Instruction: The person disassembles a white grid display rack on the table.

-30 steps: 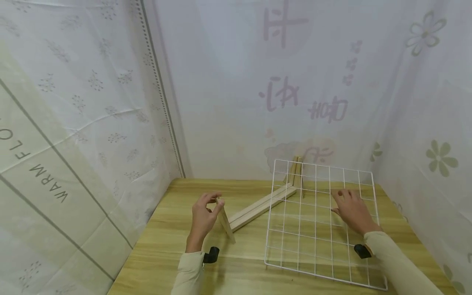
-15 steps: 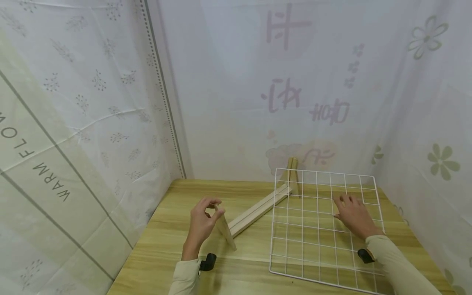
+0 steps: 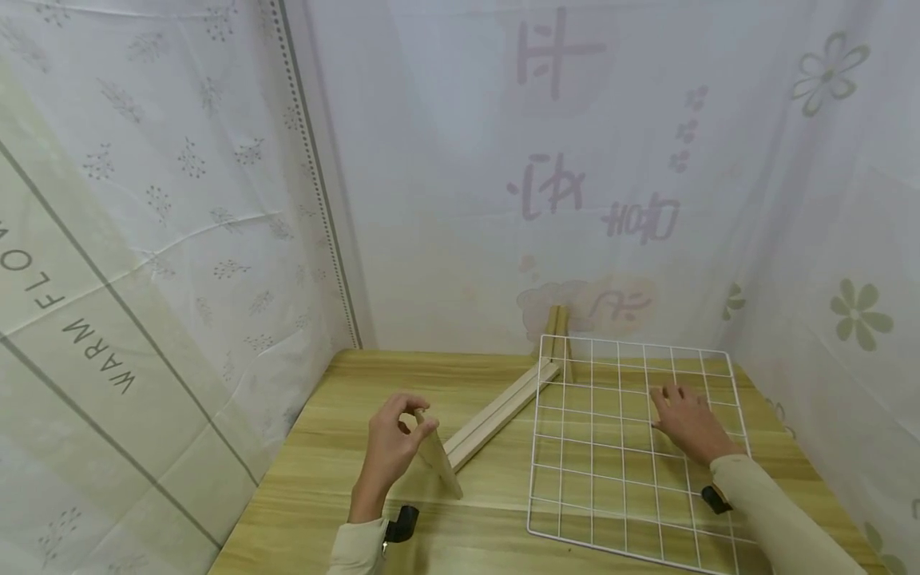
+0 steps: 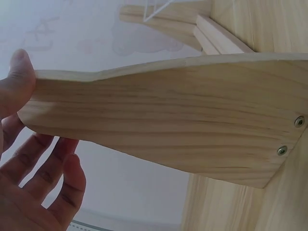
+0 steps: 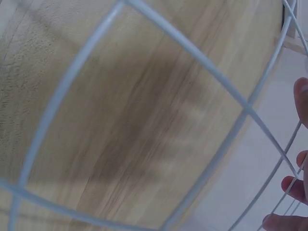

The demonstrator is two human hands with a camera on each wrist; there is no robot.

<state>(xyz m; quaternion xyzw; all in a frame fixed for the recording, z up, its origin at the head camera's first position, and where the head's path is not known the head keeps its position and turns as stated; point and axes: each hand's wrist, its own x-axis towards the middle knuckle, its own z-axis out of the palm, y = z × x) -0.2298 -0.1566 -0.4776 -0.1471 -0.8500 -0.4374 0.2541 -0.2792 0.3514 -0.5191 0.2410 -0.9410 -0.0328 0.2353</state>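
- While the left hand (image 3: 390, 438) pinches the near end panel (image 4: 159, 115) of the wooden stand (image 3: 499, 415), the right hand (image 3: 691, 425) has its fingers curled at a white wire grid (image 3: 622, 448)
- The wire grid is right of the wooden stand, overlapping its far end in the head view
- The worktop (image 3: 323, 447) extends beneath the wooden stand

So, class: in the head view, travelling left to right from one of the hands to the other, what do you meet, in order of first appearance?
Left hand, near wooden end board, wooden rails, white wire grid, right hand.
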